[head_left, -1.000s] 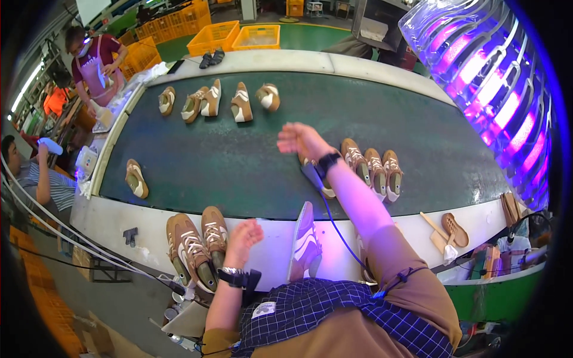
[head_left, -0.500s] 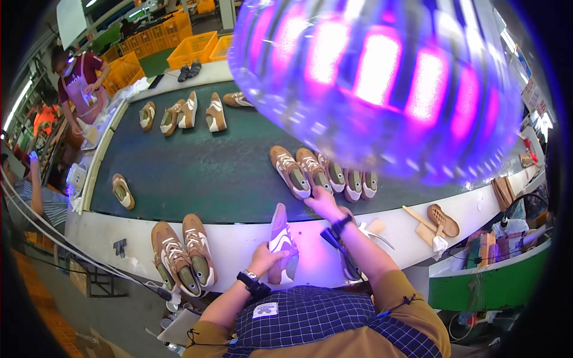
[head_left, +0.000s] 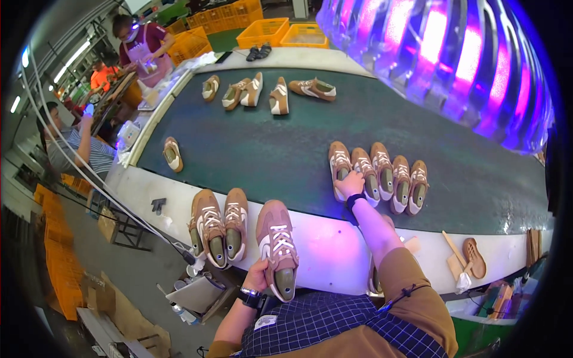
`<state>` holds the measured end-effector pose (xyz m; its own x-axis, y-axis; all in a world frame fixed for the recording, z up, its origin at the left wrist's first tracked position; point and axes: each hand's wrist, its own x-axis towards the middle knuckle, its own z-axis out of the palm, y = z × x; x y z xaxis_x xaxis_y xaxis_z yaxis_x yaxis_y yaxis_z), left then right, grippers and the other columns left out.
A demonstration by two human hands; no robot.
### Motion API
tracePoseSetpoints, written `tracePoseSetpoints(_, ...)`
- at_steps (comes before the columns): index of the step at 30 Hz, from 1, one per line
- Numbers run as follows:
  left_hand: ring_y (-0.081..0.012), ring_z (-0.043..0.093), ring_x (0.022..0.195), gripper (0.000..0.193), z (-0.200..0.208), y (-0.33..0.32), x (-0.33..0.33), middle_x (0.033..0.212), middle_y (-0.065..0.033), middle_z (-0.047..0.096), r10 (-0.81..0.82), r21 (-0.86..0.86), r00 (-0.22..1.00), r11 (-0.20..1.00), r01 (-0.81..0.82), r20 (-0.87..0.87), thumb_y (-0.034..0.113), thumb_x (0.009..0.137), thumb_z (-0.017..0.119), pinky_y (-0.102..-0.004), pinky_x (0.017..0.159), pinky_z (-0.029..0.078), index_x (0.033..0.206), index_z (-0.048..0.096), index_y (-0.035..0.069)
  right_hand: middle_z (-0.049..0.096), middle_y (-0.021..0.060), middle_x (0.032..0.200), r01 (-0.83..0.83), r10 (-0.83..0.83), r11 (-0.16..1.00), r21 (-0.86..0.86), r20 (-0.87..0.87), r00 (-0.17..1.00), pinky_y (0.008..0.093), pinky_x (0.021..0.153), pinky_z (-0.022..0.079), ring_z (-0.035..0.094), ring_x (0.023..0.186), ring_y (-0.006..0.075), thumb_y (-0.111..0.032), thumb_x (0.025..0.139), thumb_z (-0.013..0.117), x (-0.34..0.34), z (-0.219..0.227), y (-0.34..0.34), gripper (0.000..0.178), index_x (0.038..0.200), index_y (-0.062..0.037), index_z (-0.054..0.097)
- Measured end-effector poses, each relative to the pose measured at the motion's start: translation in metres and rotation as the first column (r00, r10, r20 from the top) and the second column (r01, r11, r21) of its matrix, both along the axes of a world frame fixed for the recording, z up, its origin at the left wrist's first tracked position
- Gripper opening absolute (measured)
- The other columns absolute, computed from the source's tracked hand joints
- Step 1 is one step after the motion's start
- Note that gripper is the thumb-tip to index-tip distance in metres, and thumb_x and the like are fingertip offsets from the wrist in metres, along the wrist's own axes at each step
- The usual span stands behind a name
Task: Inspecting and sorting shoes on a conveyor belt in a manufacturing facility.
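Two hands, two shoes. Left hand (head_left: 255, 277) was closed on the near-left side of the held shoe (head_left: 279, 235), fingers bent in against it toward the heel end. Some fingertips were hidden, so couldn't tell the full grip. Held shoe was over the white ledge (head_left: 325, 244), laces up, toe away from the person, heel by the apron (head_left: 316, 316). Couldn't tell if it touched the ledge.

Right hand (head_left: 350, 184) was on the end shoe (head_left: 339, 156), at its opening, fingers bent and close together. Tips unclear; couldn't tell pinch from plain contact. End shoe was leftmost of a row of five on the green belt (head_left: 256, 149), near edge.

Diffs: 1.0 s earlier the left hand was off the shoe, fingers up, and the shoe sat tipped on its side; 0.5 s earlier the hand had it, still side-on. Now its top faced the camera. Right hand went from bare air over the belt, fingers out, to the heels of the row's left shoes, then up to the end shoe's opening. Lamp (head_left: 447, 53) no longer overlapped the row in view, as it did 0.5 s back. Brown shoes (head_left: 209, 221) left of the held shoe stayed put on the ledge; lone shoe (head_left: 172, 154) same, on the belt.
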<state>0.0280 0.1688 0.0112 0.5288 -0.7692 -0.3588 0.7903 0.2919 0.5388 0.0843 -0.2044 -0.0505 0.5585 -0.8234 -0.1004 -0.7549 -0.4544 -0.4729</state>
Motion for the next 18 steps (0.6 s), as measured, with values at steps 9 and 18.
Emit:
tracePoseSetpoints(9, -0.0285, 0.050, 0.116, 0.067, 0.013, 0.002, -0.015, 0.126, -0.0155, 0.050, 0.157, 0.022, 0.988, 0.987, -0.157, -0.006, 0.032, 0.078, 0.063, -0.0414, 0.101, 0.038, 0.131, 0.038, 0.000, 0.062, 0.0139, 0.084, -0.166, -0.256, 0.569, 0.805, 0.366, 0.895, 0.0335, 0.071, 0.052, 0.063, 0.083, 0.0288, -0.012, 0.071, 0.069, -0.034, -0.007, -0.029, 0.033, 0.097, 0.0064, 0.058)
tracePoseSetpoints(18, -0.0295, 0.053, 0.110, 0.061, 0.008, -0.033, 0.013, 0.120, -0.0155, 0.054, 0.034, -0.102, 0.999, 0.994, -0.037, -0.023, 0.035, 0.079, 0.061, -0.0429, 0.098, 0.041, 0.126, 0.044, 0.000, 0.059, 0.0090, 0.088, -0.257, -0.318, 0.539, 0.802, 0.476, 0.820, 0.0301, 0.065, 0.049, 0.059, 0.074, 0.0183, -0.010, 0.071, 0.064, -0.094, -0.020, 0.021, 0.037, 0.104, 0.0011, 0.053)
